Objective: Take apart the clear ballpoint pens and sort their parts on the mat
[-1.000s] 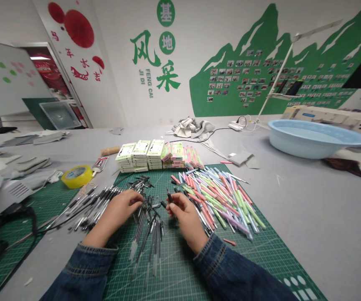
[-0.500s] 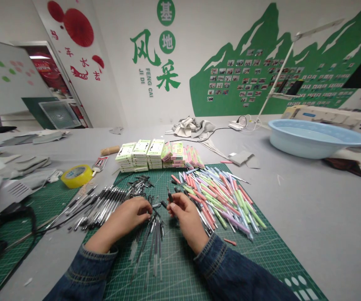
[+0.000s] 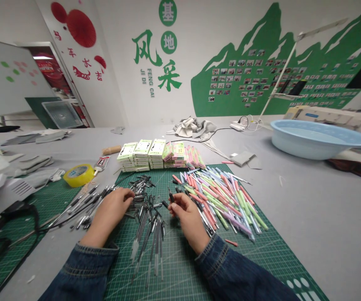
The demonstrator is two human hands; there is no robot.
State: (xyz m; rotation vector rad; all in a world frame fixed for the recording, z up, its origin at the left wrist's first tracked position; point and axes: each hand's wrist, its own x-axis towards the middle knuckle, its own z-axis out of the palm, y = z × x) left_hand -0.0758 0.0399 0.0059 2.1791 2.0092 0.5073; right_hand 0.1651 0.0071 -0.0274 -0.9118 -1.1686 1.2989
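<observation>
My right hand pinches small black pen parts, one with a thin tip pointing up, above the green cutting mat. My left hand is over the pile of clear, black-tipped pen barrels, with thumb and forefinger apart; its other fingers are hidden. Between the hands, thin pen refills lie fanned out on the mat. Small black pen pieces are heaped just beyond. Right of my right hand spreads a pile of pastel pens in red, green, purple and blue.
Stacked small boxes stand behind the mat. Yellow tape and a glue tube lie at left, near a white machine with black cables. At far right sits a blue basin. Grey cloth lies at the back.
My left hand has moved left, away from the refills and my right hand, over the clear barrels. My right hand keeps its place with the black parts. The view has shifted slightly.
</observation>
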